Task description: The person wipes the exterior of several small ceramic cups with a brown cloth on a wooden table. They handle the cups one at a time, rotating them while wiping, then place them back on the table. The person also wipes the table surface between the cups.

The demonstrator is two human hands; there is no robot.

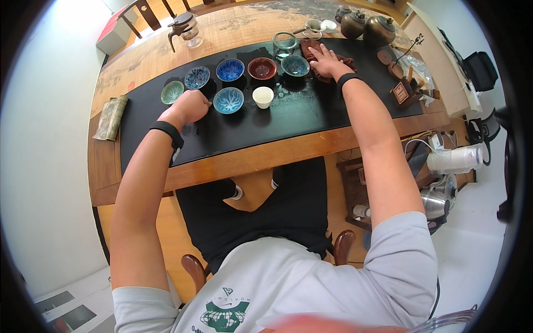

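Observation:
My right hand (327, 61) lies with its fingers spread on a crumpled brown cloth (310, 45) at the right of a black tea tray (308, 118). My left hand (191, 106) is curled into a fist at the tray's left; its underside is hidden. Near it stand a pale green teacup (172, 92), a speckled blue teacup (197, 78) and a light blue teacup (228, 100). A deep blue teacup (230, 69), a red-brown teacup (262, 68) and a teal teacup (295, 65) follow to the right. A white cup (263, 97) stands in front.
Behind the cups stand a glass pitcher (285, 46), a tea strainer (313, 27) and a glass teapot (191, 31). Dark metallic-looking jars (379, 31) stand at the back right. A wooden tea-tool holder (404, 92) is at right, a folded patterned cloth (111, 118) at left. Water wets the tray.

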